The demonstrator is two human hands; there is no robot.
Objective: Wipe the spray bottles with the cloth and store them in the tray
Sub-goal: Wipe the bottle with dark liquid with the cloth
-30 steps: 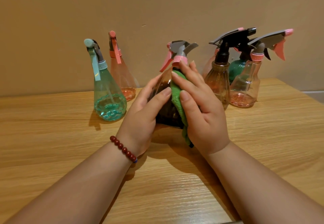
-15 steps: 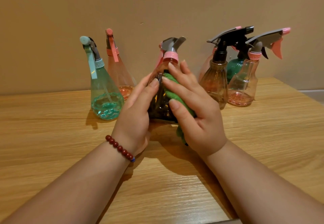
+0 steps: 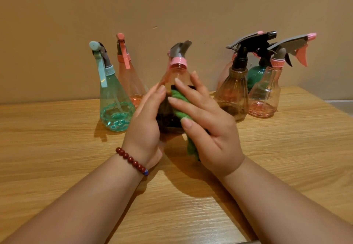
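Note:
A pink-tinted spray bottle [image 3: 178,77] with a grey trigger head and pink collar stands at the table's middle. My left hand [image 3: 145,127] grips its left side, fingers curled round the body. My right hand [image 3: 210,129] holds a green cloth [image 3: 178,100] against the bottle's front and right side, fingers spread over it. The cloth's tail hangs below my right palm. The lower body of the bottle is hidden behind both hands.
Along the wall stand a teal bottle [image 3: 114,108] and a pink one [image 3: 129,83] at left. At right are a brown bottle with black trigger [image 3: 234,93], a dark green one [image 3: 255,75] and a clear pink one [image 3: 266,94]. The wooden table [image 3: 57,148] ends at right.
My right hand with the cloth has slid down from the bottle's collar onto its body. The bottle has turned, so its trigger head now points away.

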